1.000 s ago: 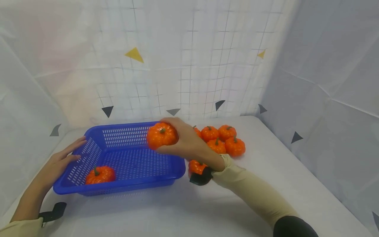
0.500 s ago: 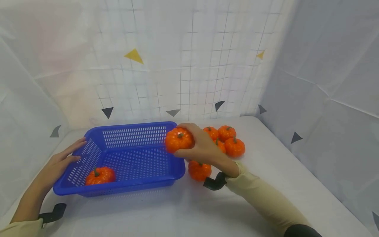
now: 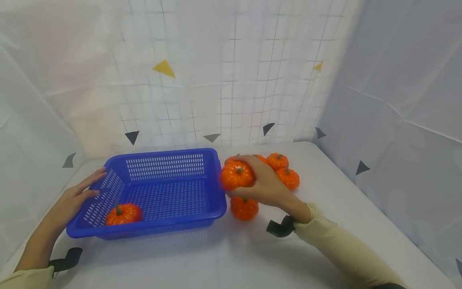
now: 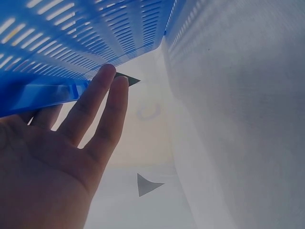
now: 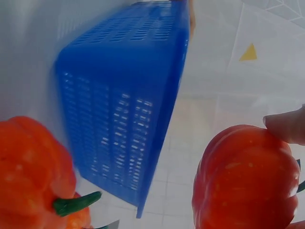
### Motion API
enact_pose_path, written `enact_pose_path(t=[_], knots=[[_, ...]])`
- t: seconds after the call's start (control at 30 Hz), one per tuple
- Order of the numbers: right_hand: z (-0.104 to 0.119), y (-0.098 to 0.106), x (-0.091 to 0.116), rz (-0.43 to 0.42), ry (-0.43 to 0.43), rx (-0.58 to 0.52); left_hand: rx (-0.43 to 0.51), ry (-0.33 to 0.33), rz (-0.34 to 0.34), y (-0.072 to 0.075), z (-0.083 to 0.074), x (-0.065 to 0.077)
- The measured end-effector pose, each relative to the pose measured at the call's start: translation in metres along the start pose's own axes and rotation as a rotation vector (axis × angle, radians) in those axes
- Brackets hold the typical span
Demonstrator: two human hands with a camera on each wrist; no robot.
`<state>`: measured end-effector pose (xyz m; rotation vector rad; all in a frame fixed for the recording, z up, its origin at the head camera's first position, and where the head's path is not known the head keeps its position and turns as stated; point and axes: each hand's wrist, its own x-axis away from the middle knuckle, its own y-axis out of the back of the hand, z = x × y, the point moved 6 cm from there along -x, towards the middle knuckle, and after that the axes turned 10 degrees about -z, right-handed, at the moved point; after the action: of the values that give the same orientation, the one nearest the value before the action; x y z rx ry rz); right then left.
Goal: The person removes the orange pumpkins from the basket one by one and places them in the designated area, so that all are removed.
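My right hand [image 3: 265,184] grips a small orange pumpkin [image 3: 237,176] between thumb and fingers, just off the basket's right end. In the right wrist view that held pumpkin [image 5: 245,181] fills the lower right, a thumb or fingertip [image 5: 288,126] on its skin. My left hand [image 3: 70,200] rests at the left end of the blue slotted basket [image 3: 155,229]. In the left wrist view two nearly straight fingers [image 4: 90,114] reach along the basket's outer side, while other digits go behind the rim. One pumpkin [image 3: 124,214] sits inside the basket's near left corner.
Another pumpkin [image 3: 244,208] stands on the white table [image 3: 325,241] below my right hand. Behind that hand are several more pumpkins [image 3: 277,161], some partly hidden. White sheets with dark and yellow triangles [image 3: 164,68] enclose the table at the back and sides.
My right hand has carried its pumpkin rightward, from above the basket to beyond its right rim. My left hand and the basket have stayed put.
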<state>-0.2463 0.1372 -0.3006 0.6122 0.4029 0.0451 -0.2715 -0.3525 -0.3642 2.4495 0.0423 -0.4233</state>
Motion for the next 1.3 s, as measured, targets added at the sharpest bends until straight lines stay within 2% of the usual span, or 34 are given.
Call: enact_pose_path(t=[0.2, 0.33, 0.7, 1.3], knots=[[-0.018, 0.009, 0.009, -0.001, -0.040, 0.035, -0.003, -0.004, 0.001, 0.000, -0.001, -0.001], [-0.031, 0.016, 0.013, -0.011, -0.031, 0.063, -0.013, -0.010, 0.001, 0.000, -0.001, -0.002], [-0.057, 0.030, 0.019, 0.006, 0.006, 0.245, -0.007, -0.005, -0.001, 0.001, 0.001, 0.002], [-0.086, 0.037, 0.026, 0.065, -0.058, 0.294, -0.005, -0.012, 0.000, 0.001, 0.000, 0.001]])
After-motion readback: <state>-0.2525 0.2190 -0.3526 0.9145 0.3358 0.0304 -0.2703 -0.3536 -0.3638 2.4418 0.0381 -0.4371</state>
